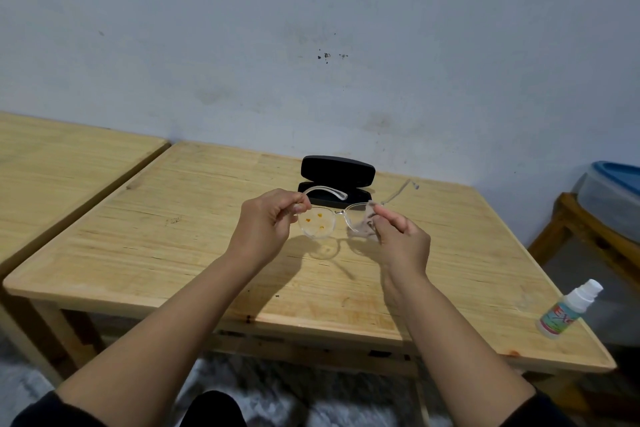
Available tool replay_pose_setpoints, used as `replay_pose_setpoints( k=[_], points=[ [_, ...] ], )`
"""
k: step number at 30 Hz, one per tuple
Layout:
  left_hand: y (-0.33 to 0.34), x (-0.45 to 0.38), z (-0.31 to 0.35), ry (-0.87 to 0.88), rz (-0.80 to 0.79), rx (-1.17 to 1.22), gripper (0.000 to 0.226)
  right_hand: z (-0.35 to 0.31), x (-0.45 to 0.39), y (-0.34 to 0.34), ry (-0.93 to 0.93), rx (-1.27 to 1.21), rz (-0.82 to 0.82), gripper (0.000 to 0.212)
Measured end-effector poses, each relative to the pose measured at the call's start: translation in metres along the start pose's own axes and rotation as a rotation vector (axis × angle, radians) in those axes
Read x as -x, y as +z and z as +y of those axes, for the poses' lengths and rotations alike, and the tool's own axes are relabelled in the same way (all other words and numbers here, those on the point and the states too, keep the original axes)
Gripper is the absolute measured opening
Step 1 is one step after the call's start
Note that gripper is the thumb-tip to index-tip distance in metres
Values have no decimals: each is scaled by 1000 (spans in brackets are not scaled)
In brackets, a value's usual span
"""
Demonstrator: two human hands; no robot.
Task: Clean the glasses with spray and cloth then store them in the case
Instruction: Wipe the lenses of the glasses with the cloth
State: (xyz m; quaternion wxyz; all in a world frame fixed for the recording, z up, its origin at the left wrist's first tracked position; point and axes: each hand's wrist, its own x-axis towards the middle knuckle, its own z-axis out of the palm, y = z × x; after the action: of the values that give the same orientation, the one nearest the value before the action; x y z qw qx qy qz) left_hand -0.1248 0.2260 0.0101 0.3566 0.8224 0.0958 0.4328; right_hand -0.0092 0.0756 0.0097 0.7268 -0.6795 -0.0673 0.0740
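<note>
Clear-framed glasses (pixel 327 218) hover above the middle of the wooden table (pixel 173 253), with orange spots on the left lens. My left hand (pixel 266 222) pinches the frame's left corner. My right hand (pixel 398 236) presses a small grey cloth (pixel 363 227) against the right lens. One temple arm sticks out to the back right. Behind the glasses a black case (pixel 337 172) lies open with its lid raised. The small white spray bottle (pixel 568 308) stands near the table's right front edge, away from both hands.
A second wooden table (pixel 62 163) stands to the left, separated by a narrow gap. At the right, a clear bin with a blue lid (pixel 613 191) rests on a wooden stand. A plain wall rises right behind the table.
</note>
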Motion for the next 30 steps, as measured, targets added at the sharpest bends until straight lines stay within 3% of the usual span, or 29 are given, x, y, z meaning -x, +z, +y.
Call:
replay_pose_setpoints(
  k=[6,13,17,20,25,30],
  points=[
    [11,0,8,70,12,-7,18,-9,3,15,-13,-150,69,21],
    [9,-5,9,42,28,5,16,-15,-4,14,22,-16,-131,24],
    [3,-8,4,-20,46,14,21,-12,-10,1,-15,165,-245,14],
    [2,-9,3,-30,36,5,23,-11,-11,-4,-42,218,-195,10],
    [1,-5,7,17,8,14,23,-9,-6,-8,-25,6,2,16],
    [7,-5,10,67,-4,7,25,-12,-4,3,-41,-122,51,22]
  ],
)
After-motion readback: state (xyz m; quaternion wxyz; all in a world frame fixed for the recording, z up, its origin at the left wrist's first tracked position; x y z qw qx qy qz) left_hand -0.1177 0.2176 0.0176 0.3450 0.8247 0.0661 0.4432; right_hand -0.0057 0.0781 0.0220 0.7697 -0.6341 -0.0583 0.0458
